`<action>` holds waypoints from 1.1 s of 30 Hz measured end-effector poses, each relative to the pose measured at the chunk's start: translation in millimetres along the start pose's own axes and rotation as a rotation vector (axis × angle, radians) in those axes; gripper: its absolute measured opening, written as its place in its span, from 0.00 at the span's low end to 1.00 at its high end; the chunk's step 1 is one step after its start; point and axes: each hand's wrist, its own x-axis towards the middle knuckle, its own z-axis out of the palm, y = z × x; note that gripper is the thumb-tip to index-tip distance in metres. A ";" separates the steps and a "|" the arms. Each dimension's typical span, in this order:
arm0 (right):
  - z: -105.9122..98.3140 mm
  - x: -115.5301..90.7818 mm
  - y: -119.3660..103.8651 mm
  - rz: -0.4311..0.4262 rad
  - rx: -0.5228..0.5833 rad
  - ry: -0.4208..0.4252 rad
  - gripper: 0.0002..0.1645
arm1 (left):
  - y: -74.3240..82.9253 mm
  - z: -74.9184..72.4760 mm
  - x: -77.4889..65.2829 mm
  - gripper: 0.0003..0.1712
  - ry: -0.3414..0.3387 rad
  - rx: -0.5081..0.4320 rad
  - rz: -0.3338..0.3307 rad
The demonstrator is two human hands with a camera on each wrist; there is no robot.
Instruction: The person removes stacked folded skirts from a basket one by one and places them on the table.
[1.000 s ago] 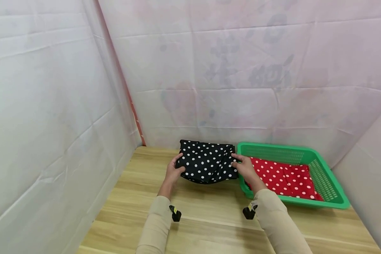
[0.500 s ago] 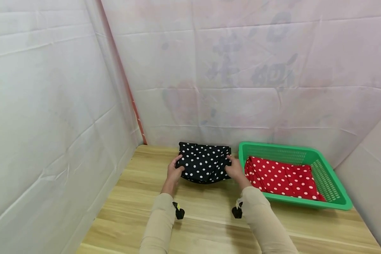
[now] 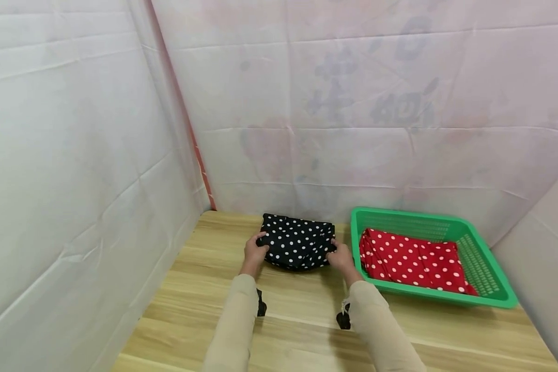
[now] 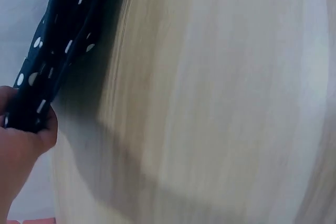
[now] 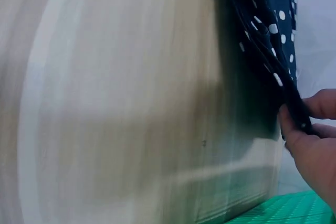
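Observation:
A folded black cloth with white polka dots is stretched between both hands near the back of the wooden table. Its left end is pinched by my left hand, thumb on the near side, as the left wrist view also shows. At the opposite end, my right hand grips the edge between thumb and fingers. In the right wrist view, layered folds of the black cloth sag a little over a dark shadow. Whether its underside touches the table cannot be told.
To the right stands a green plastic basket with perforated sides. A folded red cloth with white dots lies in it. White sheeting walls the back and sides of the wooden table.
The black cloth has come down lower toward the table. My right hand has shifted left, away from the basket, while both hands kept their grip.

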 end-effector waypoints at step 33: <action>-41.5 -59.2 -17.1 -0.066 0.294 -0.234 0.31 | 33.8 -2.7 -81.9 0.31 -0.094 -0.091 0.042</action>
